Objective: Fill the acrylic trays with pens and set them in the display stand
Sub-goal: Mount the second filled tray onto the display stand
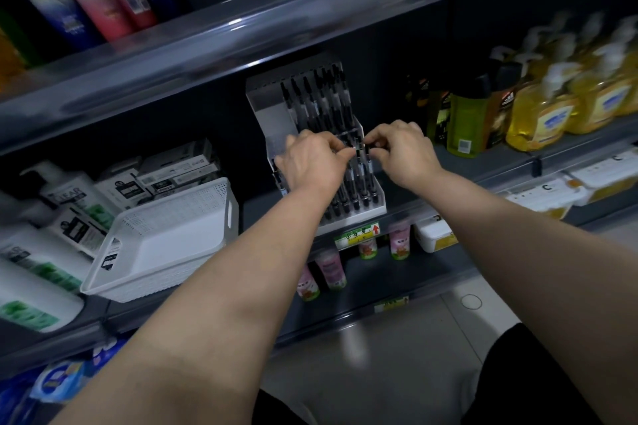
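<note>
Shelf (257,217) w/ white basket (172,238) at left. Stand (264,107) is set mid-shelf; pens (328,103) are held upright in its upper & lower trays. Lower-tray pen tops are pinched by L hand (310,162) & R hand (404,152), fingers curled.

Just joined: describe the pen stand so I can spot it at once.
Find the middle shelf, between the white basket and the yellow soap bottles. The stand is a clear stepped rack; it alone holds rows of black pens, with the left hand and right hand at them.
</note>
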